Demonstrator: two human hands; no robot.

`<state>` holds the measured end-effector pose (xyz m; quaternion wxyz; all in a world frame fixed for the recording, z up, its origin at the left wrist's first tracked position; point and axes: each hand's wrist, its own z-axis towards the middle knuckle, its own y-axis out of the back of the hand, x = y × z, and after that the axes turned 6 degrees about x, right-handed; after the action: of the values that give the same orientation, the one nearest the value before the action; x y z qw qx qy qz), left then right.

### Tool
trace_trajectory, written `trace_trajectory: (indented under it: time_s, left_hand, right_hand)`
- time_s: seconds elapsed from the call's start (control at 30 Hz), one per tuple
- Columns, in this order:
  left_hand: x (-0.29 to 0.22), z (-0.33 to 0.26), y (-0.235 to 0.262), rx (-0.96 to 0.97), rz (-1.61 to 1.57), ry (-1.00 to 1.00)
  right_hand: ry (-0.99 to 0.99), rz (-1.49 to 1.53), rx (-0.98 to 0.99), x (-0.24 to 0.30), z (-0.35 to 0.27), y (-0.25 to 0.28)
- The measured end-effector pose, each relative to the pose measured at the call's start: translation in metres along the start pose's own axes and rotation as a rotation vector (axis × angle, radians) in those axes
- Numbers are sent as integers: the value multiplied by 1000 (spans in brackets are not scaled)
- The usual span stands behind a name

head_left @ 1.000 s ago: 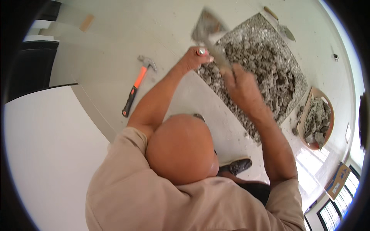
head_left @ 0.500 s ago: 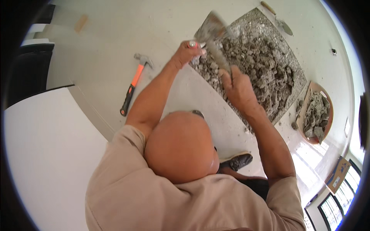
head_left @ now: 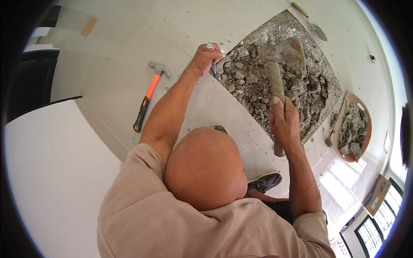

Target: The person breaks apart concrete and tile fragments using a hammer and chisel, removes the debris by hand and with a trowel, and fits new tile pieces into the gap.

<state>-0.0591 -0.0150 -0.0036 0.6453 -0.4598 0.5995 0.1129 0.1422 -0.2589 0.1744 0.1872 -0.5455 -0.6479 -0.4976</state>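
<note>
My left hand is closed around a chisel. The chisel's metal head and red-orange collar stick out above the fist, and its tip points down at the corner of the broken floor patch. In my right hand is the wooden handle of a hatchet-like tool. Its broad, rust-stained metal head is slightly blurred and held over the rubble, away from the chisel. Left of my left forearm lies a claw hammer with an orange and black handle.
Grey chunks fill the square patch amid pale tiles. At the right stands a peach-coloured basin of rubble. A trowel lies past the far right edge. A cardboard box and a white panel are farther off.
The hatchet-like tool has swung away to the right from beside the chisel, with my right hand moving right and down. My left hand has stayed nearly in place.
</note>
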Motion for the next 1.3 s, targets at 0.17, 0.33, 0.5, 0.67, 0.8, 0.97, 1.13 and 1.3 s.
trace_trajectory:
  time_s: [0.17, 0.33, 0.5, 0.67, 0.8, 0.97, 1.13, 1.3]
  left_hand:
    - [-25, 5, -19, 108, 11, -24]
    - [-40, 36, -49, 157, 370, -62]
    - [-20, 70, -48, 310, 618, -83]
    - [18, 60, -77, 395, 939, -48]
    - [39, 43, -95, 431, 1054, -116]
    - [55, 29, -92, 322, 1167, -387]
    - [64, 29, -99, 232, 1308, -313]
    - [70, 29, -81, 193, 1203, -401]
  right_hand:
    - [-64, 98, 15, -5, -6, -3]
    - [-160, 168, 51, -13, -3, -5]
    - [-289, 110, 93, -34, -7, -14]
    - [-305, -1, 41, -83, -6, -22]
    - [-109, -242, -103, -152, -3, -27]
    - [-270, -251, -7, -169, 8, -16]
    - [-112, -842, -148, -187, 7, -4]
    - [335, -617, -350, -107, 49, -14]
